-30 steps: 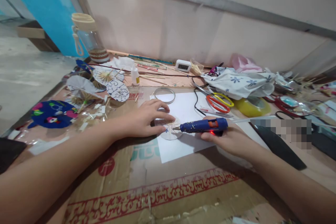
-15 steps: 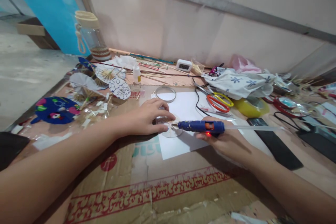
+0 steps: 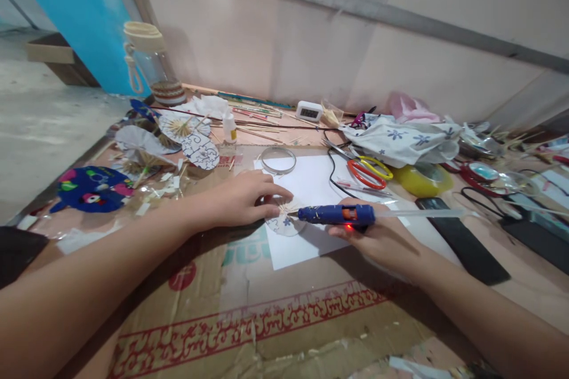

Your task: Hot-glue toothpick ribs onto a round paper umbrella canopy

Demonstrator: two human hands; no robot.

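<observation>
A small round parasol piece [image 3: 285, 226], white with blue flowers, lies on a white sheet [image 3: 293, 251]. Thin sticks fan out at its centre. My left hand [image 3: 251, 196] bends over its left side, with thumb and forefinger pinching at the sticks. Part of the piece is hidden under these fingers. In my right hand [image 3: 368, 240] is a blue glue gun [image 3: 331, 214], wrapped by the fingers, with a red light glowing. A clear glue stick [image 3: 422, 213] juts from its back. The nozzle points left and meets the middle of the parasol, close to my left fingertips.
Behind the sheet lie a ring [image 3: 278, 161], scissors [image 3: 367, 172] and yellow tape [image 3: 420, 180]. A black phone [image 3: 462, 240] is right of my right hand. Small parasols [image 3: 95, 188] and a glass bottle [image 3: 157, 65] stand left. Cardboard [image 3: 249, 320] covers the front.
The parasol piece has turned under my left fingers, and a blue flower now shows near the nozzle. The glue gun stays almost in place. The whole view has shifted slightly.
</observation>
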